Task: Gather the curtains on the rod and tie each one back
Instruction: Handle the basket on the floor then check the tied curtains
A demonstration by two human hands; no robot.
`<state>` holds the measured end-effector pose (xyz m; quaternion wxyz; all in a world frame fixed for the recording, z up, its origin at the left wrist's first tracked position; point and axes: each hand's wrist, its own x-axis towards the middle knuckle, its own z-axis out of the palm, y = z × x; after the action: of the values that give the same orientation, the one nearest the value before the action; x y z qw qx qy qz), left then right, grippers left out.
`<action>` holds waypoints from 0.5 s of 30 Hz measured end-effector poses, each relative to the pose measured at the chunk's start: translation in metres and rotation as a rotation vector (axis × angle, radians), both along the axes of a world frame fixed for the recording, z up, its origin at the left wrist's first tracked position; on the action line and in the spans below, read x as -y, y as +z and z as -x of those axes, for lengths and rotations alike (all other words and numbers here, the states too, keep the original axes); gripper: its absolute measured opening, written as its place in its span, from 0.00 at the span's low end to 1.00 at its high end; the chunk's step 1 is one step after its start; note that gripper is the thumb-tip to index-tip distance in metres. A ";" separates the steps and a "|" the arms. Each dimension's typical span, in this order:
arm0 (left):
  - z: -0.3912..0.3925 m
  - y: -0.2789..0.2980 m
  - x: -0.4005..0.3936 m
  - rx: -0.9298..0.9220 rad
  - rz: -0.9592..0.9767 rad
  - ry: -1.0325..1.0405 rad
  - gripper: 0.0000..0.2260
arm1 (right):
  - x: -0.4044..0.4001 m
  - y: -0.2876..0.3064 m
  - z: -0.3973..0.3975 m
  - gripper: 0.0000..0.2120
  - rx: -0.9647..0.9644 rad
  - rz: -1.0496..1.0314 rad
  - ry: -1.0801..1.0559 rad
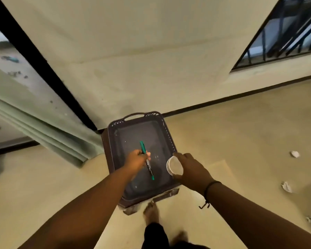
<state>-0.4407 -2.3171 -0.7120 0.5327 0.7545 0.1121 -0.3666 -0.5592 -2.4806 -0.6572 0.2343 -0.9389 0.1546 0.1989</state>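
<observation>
While both hands were busy over the basket (113, 141), no tying back had begun.
Left hand (136, 159) pinched a green marker (147, 159); right hand (190, 167) curled round a roll of tape (174, 166). The pale green curtain (43, 130) hung gathered at left, apparently untied; its rod was out of view.

Green marker (147, 159), dark basket (113, 139), pale-green curtain (43, 130)

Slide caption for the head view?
Left hand holds green marker, right hand grips round lid over dark basket.
</observation>
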 end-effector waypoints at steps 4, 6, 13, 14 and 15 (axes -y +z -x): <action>-0.008 -0.029 0.007 -0.046 -0.121 -0.030 0.05 | 0.003 -0.038 -0.027 0.32 -0.014 0.235 0.229; -0.006 -0.042 0.008 -0.051 -0.182 -0.021 0.08 | 0.005 -0.054 -0.037 0.31 -0.032 0.291 0.368; 0.002 -0.068 0.030 -0.137 -0.231 0.042 0.07 | 0.012 -0.079 -0.049 0.35 -0.076 0.303 0.553; 0.003 -0.069 0.033 -0.157 -0.228 0.039 0.09 | 0.015 -0.078 -0.051 0.36 -0.086 0.311 0.575; 0.004 -0.069 0.035 -0.172 -0.220 0.034 0.10 | 0.016 -0.077 -0.052 0.36 -0.094 0.316 0.600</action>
<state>-0.4446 -2.3521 -0.7810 0.4412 0.7721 0.2098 -0.4064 -0.5072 -2.4967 -0.7344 0.0096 -0.9570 -0.0890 0.2758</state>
